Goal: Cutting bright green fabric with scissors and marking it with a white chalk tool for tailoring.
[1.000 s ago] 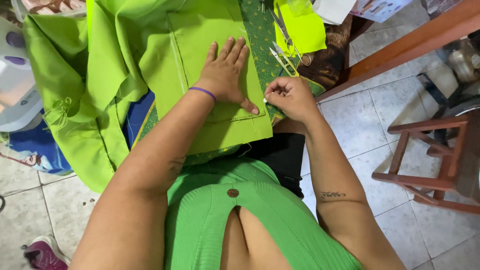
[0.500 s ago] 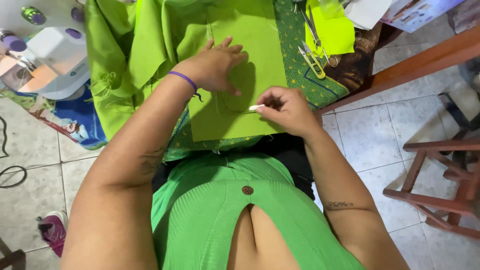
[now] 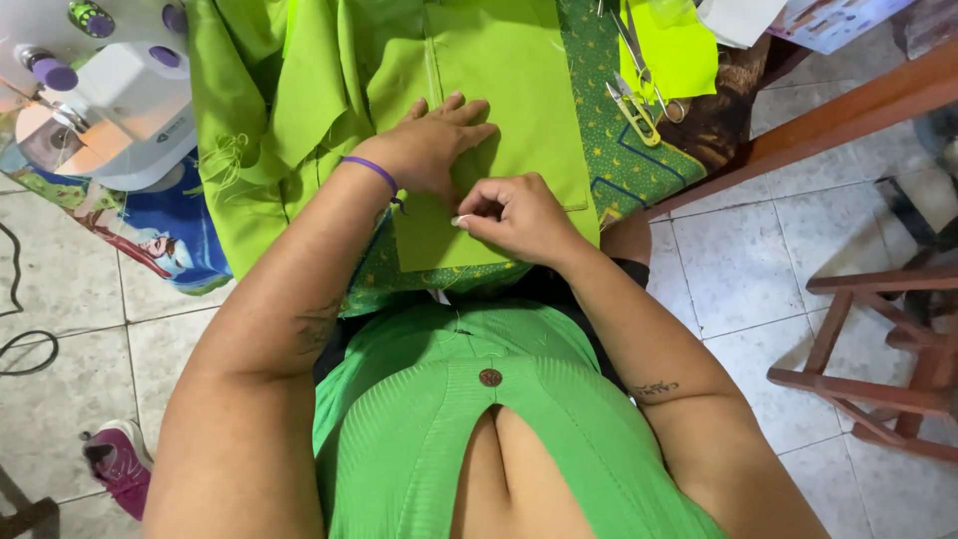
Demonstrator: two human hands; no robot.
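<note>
1. The left hand lies flat on the light green cloth, palm down. Its fingers are straight and slightly spread, and they point toward 2 o'clock. It grips nothing; it only presses on the cloth.
2. The left forearm comes up from 7 o'clock, and a purple band sits around the wrist.
3. The right hand is just at 4 o'clock from the left hand, very near it, also resting on the cloth. Its fingers are curled narrow, and thumb and first finger pinch a small white piece. What this piece is, I cannot tell; it is too small.
4. The right forearm comes from 5 o'clock with the elbow bent.
5. The cloth is spread on the table straight before the person, over a darker green patterned mat. Its lower edge hangs close to the body.
6. At 2 o'clock from the hands lie yellow thread snips and scissors.
7. At 10 o'clock stands a white sewing machine with purple knobs.
8. At 3 o'clock, on the tiled floor, stands a wooden stool.
</note>
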